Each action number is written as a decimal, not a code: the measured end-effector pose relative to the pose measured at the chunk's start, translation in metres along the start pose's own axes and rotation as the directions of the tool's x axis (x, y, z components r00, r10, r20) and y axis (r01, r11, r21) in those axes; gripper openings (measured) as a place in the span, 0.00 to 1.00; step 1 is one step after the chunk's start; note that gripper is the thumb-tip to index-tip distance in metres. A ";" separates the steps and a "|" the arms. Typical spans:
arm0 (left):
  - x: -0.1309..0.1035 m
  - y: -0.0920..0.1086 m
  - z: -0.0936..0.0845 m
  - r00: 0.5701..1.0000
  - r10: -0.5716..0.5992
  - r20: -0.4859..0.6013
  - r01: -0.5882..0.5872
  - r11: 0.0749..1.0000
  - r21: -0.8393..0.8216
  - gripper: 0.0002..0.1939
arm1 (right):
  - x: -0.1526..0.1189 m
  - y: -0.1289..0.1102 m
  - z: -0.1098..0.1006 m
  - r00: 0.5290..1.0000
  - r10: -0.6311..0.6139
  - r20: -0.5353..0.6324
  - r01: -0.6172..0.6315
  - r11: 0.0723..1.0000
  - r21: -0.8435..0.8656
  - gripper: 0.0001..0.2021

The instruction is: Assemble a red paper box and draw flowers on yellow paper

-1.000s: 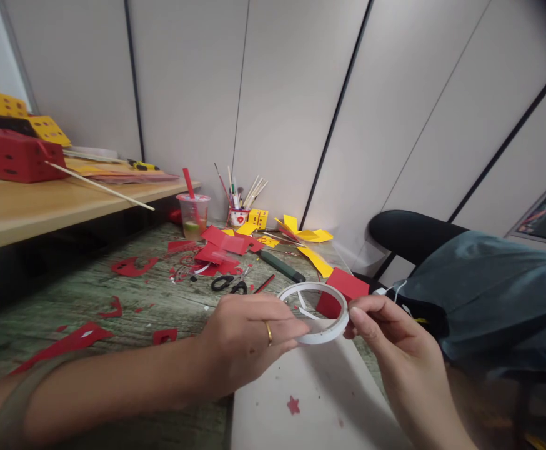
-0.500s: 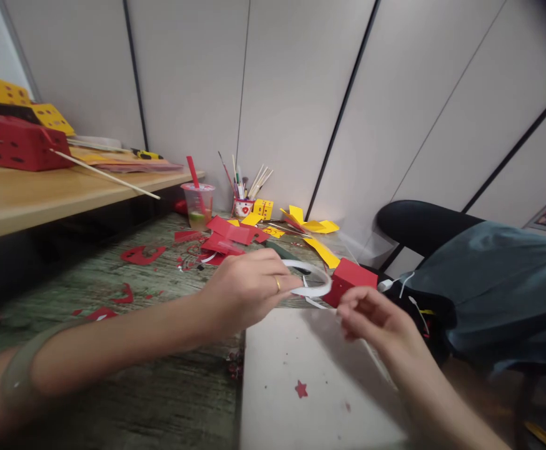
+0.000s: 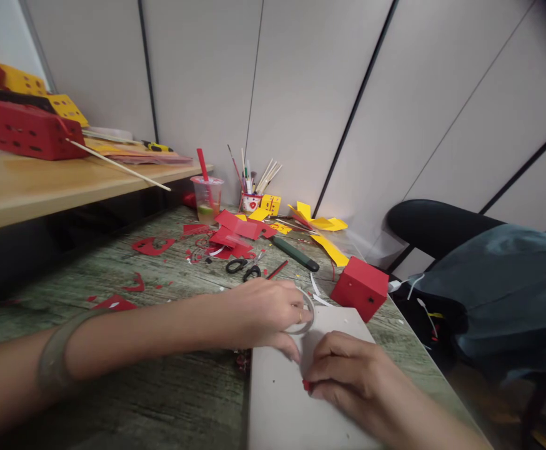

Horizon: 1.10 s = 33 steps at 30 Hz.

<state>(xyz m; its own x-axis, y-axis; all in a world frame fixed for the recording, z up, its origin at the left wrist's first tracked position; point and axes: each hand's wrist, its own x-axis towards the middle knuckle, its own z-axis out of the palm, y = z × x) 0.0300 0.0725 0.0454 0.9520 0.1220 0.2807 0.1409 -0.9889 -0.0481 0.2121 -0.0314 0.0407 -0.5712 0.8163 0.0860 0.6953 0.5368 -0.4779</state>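
Small red piece between right fingers' tips, pinched above white board — left fingers grasping tape roll

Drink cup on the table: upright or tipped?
Upright. The clear cup stands with its rim up and base on the table, the red straw sticks out the top, and liquid sits in its lower part.

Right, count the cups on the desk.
2: the clear drink cup, red straw in it, and the small patterned cup to its right. More could hide under the shelf.
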 end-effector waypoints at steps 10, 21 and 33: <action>0.004 0.017 -0.009 0.931 -0.361 -0.056 0.261 0.765 -0.588 0.07 | 0.006 0.003 0.005 0.826 0.448 -0.342 -0.270 0.848 0.457 0.09; 0.011 0.032 0.007 0.829 -0.559 0.023 0.233 0.307 -0.923 0.05 | 0.008 0.000 0.008 0.775 0.585 -0.239 -0.133 0.521 0.843 0.12; 0.010 0.039 -0.001 0.790 -0.611 -0.046 0.234 0.370 -0.899 0.06 | 0.009 -0.004 0.007 0.744 0.613 -0.267 -0.138 0.532 0.835 0.07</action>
<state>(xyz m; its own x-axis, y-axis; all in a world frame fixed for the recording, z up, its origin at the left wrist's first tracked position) 0.0452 0.0354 0.0472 0.6537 0.6969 0.2949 0.0310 -0.4140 0.9097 0.2009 -0.0277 0.0378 0.1181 0.9930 0.0047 0.0844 -0.0053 -0.9964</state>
